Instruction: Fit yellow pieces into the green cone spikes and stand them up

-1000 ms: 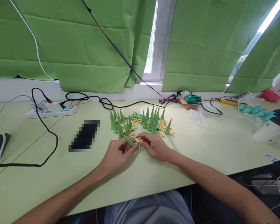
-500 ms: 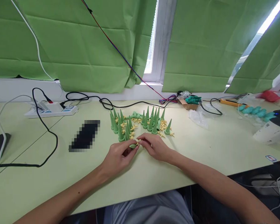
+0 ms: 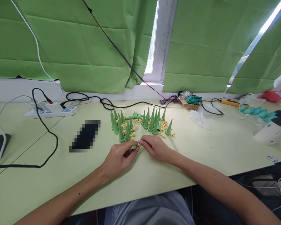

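Observation:
My left hand (image 3: 119, 155) is closed around a small green plastic piece (image 3: 134, 147), whose rounded end shows between thumb and forefinger. My right hand (image 3: 156, 147) meets it fingertip to fingertip, pinching a small yellow plastic piece (image 3: 138, 144) against the green one. Fingers hide most of both parts. Just beyond the hands, several green cones (image 3: 121, 134) with round bases stand upright in two clusters, left and right. Small yellow cross-shaped pieces (image 3: 164, 125) lie scattered among them, and longer green parts (image 3: 138, 115) lie behind.
A blurred dark rectangle (image 3: 85, 136) lies at left, near a power strip (image 3: 51, 111) and a looping black cable (image 3: 53, 134). Toward the back right are a small cardboard box (image 3: 189, 105), clear plastic bags (image 3: 199, 119), teal objects (image 3: 256, 111) and a white-and-black container (image 3: 273, 131).
My right hand has shifted slightly, its fingers closing lower at the yellow piece. More of the green piece's end shows in my left hand. The standing cones have not moved.

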Tool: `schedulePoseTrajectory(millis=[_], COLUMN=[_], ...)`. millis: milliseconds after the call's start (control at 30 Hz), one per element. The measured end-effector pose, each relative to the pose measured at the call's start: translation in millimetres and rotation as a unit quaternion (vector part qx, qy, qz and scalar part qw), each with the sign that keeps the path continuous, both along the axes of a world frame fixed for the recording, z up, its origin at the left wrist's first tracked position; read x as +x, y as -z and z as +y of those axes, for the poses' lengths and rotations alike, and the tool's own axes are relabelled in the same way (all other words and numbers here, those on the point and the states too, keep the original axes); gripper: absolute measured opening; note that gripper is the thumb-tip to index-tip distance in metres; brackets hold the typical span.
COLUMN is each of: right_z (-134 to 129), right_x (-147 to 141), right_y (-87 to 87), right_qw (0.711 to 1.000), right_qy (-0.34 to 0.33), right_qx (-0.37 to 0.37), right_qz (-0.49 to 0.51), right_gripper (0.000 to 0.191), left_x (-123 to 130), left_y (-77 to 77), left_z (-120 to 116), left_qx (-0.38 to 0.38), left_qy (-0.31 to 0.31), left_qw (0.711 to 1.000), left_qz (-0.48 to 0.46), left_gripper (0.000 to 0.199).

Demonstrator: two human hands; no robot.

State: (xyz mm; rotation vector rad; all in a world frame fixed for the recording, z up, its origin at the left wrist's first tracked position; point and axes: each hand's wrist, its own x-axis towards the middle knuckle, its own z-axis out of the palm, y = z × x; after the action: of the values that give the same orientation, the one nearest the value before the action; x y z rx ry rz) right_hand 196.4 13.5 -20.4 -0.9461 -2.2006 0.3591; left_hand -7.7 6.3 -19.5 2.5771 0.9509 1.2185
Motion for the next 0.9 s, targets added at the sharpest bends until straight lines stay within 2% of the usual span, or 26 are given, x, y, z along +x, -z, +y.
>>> schedulePoseTrajectory(millis=[467, 633, 767, 900], right_z=[0, -3, -6, -7], right_x=[0, -1, -2, -2], right_y=[-0.2, -2.7, -5.6, -6.8], right_qw=[0.999, 0.999, 0.999, 0.997], right_qy=[0.018, -0.001, -0.013, -0.03], right_qx=[-0.018, -0.031, -0.038, -0.04], right_qz=[-0.032, 0.004, 0.037, 0.051], right_gripper=[0.035, 0.025, 0.016, 0.015], left_x=[1, 3, 3, 3], left_y=[-1.6, -5.5, -8.4, -10.6], left_z=[-3, -3, -2, -1], left_qx=[-0.035, -0.043, -0.09, -0.172], left_qy=[-0.013, -0.019, -0.025, -0.029], left_qw=[0.999, 0.999, 0.995, 0.983], left_qz=[0.003, -0.021, -0.035, -0.061], left_gripper=[0.013, 0.011, 0.013, 0.021])
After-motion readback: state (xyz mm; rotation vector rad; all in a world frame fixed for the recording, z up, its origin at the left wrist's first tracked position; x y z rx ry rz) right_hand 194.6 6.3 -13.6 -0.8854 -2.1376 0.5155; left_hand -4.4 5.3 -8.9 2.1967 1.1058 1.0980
